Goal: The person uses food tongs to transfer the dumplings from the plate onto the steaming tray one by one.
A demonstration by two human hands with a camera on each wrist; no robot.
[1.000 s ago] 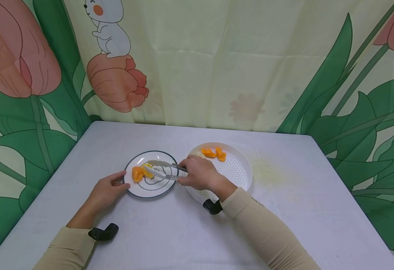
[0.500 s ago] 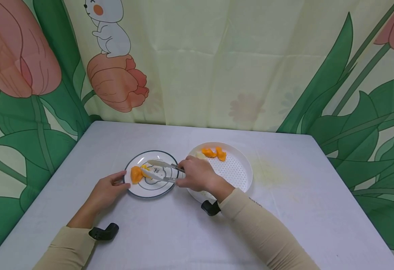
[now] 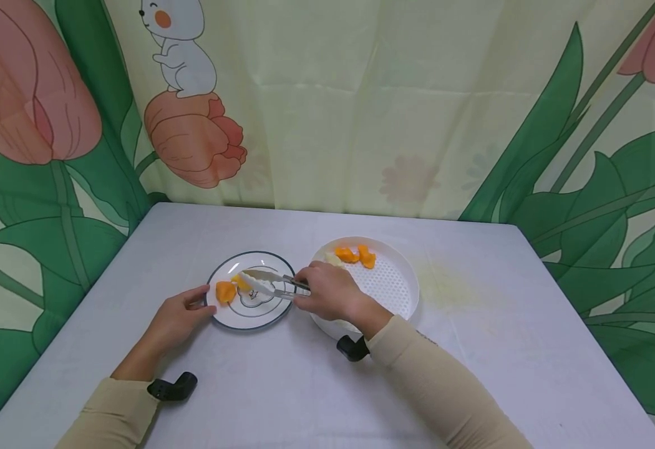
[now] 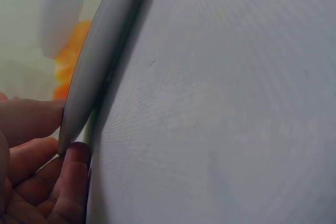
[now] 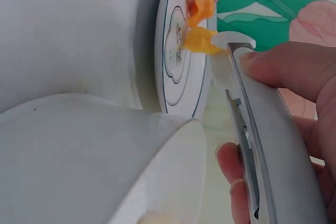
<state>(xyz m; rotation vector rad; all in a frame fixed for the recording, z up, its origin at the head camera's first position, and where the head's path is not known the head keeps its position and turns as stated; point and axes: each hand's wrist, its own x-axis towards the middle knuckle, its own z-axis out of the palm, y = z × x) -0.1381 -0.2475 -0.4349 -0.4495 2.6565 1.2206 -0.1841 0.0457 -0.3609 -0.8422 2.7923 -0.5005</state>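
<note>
My left hand point(image 3: 184, 315) pinches the left rim of a white plate point(image 3: 249, 321) with a blue edge, fingers under the rim in the left wrist view. On that plate lie an orange piece point(image 3: 226, 292), perhaps fruit, and a yellow piece point(image 3: 240, 282). My right hand point(image 3: 330, 290) grips metal tongs point(image 5: 278, 145) with pale tips, reaching over the plate from the right. The tips meet the yellow piece in the right wrist view point(image 5: 200, 40); the orange piece point(image 5: 202, 8) sits just beyond, near my left fingers.
Right of the plate stands a round white tray point(image 3: 412, 280) with a dimpled bottom, partly under my right forearm. Two orange pieces point(image 3: 347, 254) and a pale piece point(image 3: 333, 258) lie at its far left. A white cloth covers the table point(image 3: 282, 393); a patterned curtain point(image 3: 327, 125) hangs behind.
The tongs' tips have drawn closer together at the yellow piece. Both pieces on the plate have shifted slightly left. My left hand keeps its place on the rim.
</note>
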